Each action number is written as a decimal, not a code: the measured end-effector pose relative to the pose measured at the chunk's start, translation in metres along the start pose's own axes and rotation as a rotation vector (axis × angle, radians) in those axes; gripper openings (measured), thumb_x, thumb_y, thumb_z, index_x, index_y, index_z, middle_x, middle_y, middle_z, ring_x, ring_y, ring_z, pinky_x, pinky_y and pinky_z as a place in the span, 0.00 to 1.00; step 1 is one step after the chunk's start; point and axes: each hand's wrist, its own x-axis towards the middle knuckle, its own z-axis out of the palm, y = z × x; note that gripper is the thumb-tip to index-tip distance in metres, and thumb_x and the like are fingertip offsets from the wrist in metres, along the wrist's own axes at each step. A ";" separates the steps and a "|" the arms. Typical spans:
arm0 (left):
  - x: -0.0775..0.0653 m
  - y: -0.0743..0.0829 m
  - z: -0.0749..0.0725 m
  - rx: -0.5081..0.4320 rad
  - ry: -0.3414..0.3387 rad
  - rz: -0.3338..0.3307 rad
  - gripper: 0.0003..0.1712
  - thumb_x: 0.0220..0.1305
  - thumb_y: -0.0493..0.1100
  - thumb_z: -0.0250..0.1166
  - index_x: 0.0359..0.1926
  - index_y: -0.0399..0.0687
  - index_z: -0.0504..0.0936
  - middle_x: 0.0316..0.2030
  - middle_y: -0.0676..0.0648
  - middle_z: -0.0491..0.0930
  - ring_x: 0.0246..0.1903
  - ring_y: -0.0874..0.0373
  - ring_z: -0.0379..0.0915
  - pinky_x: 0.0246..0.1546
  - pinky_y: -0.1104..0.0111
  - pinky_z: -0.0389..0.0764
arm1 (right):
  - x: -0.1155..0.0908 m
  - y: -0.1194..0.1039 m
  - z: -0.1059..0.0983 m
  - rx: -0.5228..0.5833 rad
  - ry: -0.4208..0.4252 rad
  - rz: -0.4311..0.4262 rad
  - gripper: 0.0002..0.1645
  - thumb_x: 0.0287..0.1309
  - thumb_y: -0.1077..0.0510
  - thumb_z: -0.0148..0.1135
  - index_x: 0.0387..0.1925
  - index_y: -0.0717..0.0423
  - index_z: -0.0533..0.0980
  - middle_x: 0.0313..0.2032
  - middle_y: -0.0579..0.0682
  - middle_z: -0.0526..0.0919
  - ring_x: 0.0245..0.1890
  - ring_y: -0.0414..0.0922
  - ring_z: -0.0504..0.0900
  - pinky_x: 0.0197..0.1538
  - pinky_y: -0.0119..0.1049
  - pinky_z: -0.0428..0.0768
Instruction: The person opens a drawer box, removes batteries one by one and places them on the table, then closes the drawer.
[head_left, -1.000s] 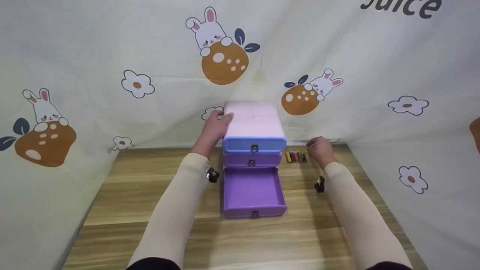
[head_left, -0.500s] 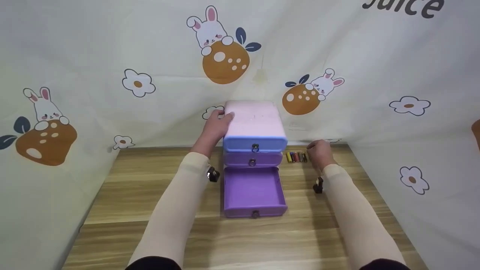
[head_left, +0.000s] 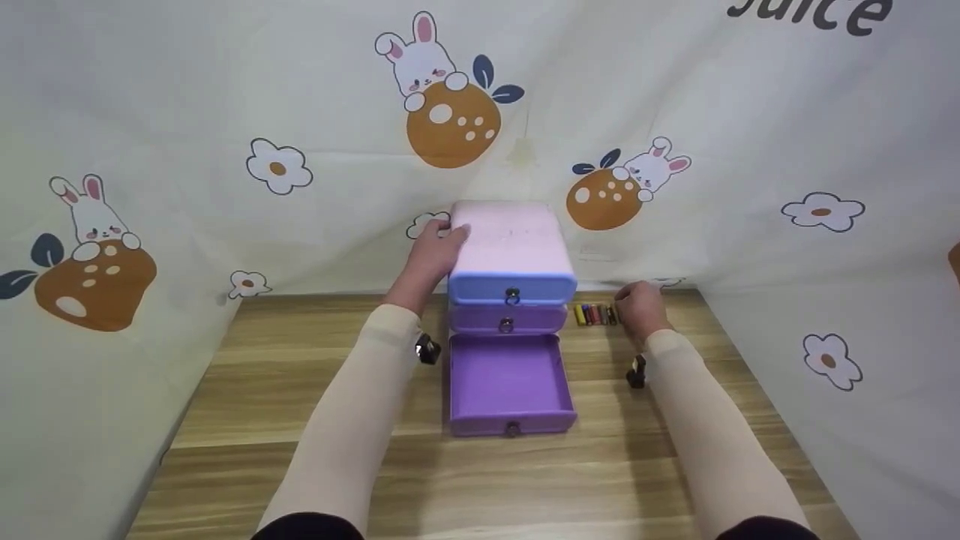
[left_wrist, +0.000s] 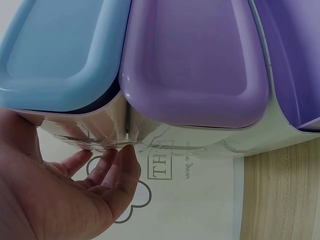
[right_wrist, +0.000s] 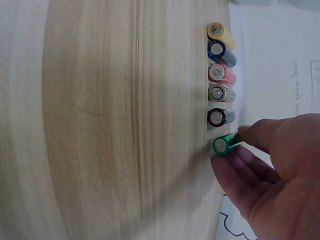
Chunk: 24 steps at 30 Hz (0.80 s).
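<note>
A small drawer unit point(head_left: 511, 236) with a pink top stands against the back cloth. Its blue top drawer point(head_left: 487, 289) and purple middle drawer point(head_left: 472, 319) are pushed in, while the purple bottom drawer point(head_left: 510, 375) is pulled out with nothing in it. My left hand point(head_left: 435, 251) holds the unit's upper left edge, thumb over the top and fingertips against the side. Right of the unit, my right hand point(right_wrist: 295, 170) pinches a green battery point(right_wrist: 220, 145) between thumb and fingers, close over the table. It is at the end of a row of batteries, beside a black one point(right_wrist: 216, 117).
The row also holds a yellow battery point(right_wrist: 220, 33), a blue one point(right_wrist: 220, 53), a red one point(right_wrist: 221, 73) and a gold-ended one point(right_wrist: 220, 93). White cloth point(head_left: 315, 225) with rabbit prints encloses the wooden table point(head_left: 315, 405) at the back and sides.
My right hand has dropped slightly toward the table beside the battery row. The left hand and the drawers stay as they were; the head view shifts a little.
</note>
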 end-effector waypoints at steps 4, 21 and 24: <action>0.001 -0.001 0.001 -0.001 -0.002 0.001 0.40 0.82 0.63 0.59 0.81 0.43 0.67 0.77 0.36 0.70 0.74 0.43 0.69 0.74 0.50 0.72 | 0.000 0.003 0.003 0.012 0.018 -0.019 0.13 0.71 0.69 0.61 0.49 0.70 0.87 0.52 0.66 0.88 0.53 0.60 0.84 0.60 0.56 0.83; -0.003 0.000 0.001 -0.012 -0.005 -0.016 0.40 0.82 0.64 0.58 0.80 0.44 0.67 0.75 0.37 0.72 0.73 0.44 0.70 0.73 0.50 0.72 | 0.008 0.005 0.007 0.126 -0.025 0.108 0.11 0.76 0.66 0.63 0.53 0.66 0.85 0.54 0.63 0.85 0.54 0.56 0.82 0.57 0.51 0.83; -0.003 0.000 0.001 -0.014 -0.001 -0.009 0.40 0.82 0.65 0.59 0.80 0.45 0.67 0.75 0.37 0.72 0.73 0.44 0.70 0.74 0.49 0.72 | 0.007 0.006 0.007 0.106 -0.017 0.095 0.11 0.76 0.65 0.63 0.53 0.66 0.85 0.54 0.63 0.86 0.54 0.57 0.82 0.59 0.52 0.83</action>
